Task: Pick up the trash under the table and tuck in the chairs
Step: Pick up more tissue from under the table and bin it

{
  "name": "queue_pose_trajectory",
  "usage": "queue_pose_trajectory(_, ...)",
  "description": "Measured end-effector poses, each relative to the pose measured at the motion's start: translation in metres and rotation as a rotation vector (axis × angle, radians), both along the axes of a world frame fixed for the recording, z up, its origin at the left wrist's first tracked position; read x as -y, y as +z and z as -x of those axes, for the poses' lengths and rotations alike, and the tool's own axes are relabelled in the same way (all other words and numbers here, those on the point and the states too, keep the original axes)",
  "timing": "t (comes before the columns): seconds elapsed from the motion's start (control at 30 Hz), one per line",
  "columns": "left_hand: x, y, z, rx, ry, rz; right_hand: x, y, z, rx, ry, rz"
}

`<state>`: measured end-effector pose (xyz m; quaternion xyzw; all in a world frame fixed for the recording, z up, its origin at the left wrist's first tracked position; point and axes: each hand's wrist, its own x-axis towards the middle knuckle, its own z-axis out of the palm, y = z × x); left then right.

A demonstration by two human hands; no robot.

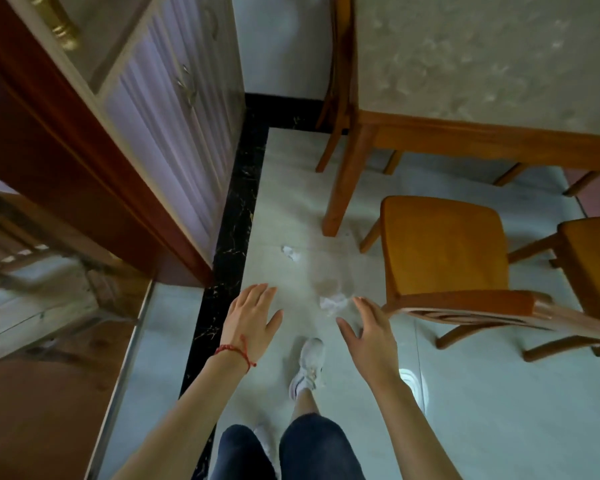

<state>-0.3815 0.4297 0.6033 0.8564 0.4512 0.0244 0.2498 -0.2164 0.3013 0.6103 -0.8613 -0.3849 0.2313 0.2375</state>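
Two crumpled white tissues lie on the pale tiled floor: one tissue (333, 303) just beyond my right fingertips, a smaller tissue (290, 252) farther off, left of the table leg (343, 188). My left hand (252, 320), with a red string on the wrist, hovers open and empty. My right hand (369, 332) is open too, fingers spread, close to the nearer tissue. A wooden chair (444, 247) stands pulled out from the table (482, 64), its backrest beside my right hand. A second pulled-out chair (593, 258) shows at the right edge.
A third chair (336, 81) stands tucked at the table's far end. A cabinet with ribbed doors (160, 109) fills the left, bordered by a black floor strip (236, 209). My white shoes (309, 367) stand on the floor below my hands.
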Motion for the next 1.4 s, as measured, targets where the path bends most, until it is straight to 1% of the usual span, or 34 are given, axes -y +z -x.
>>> queue_pose_trajectory(0.1,-0.031,-0.004,-0.030,-0.008,-0.003,-0.007,-0.031,-0.010,-0.033,0.002,-0.011,0.017)
queue_pose_trajectory(0.37,-0.105,-0.016,-0.107,-0.061,0.007,0.090,-0.101,-0.031,-0.108,-0.036,-0.054,0.040)
queue_pose_trajectory(0.5,-0.133,-0.035,-0.125,-0.057,0.024,0.138,-0.118,-0.054,-0.127,-0.074,-0.079,0.070)
queue_pose_trajectory(0.7,-0.175,-0.078,-0.146,-0.061,0.021,0.202,-0.138,-0.096,-0.137,-0.117,-0.161,0.105)
queue_pose_trajectory(0.97,-0.220,-0.158,-0.171,-0.013,-0.015,0.284,-0.166,-0.171,-0.145,-0.143,-0.310,0.150)
queue_pose_trajectory(1.17,-0.239,-0.231,-0.183,-0.022,-0.073,0.278,-0.180,-0.243,-0.151,-0.149,-0.342,0.147)
queue_pose_trajectory(1.4,-0.257,-0.358,-0.186,-0.043,-0.045,0.295,-0.183,-0.349,-0.170,-0.118,-0.265,0.164)
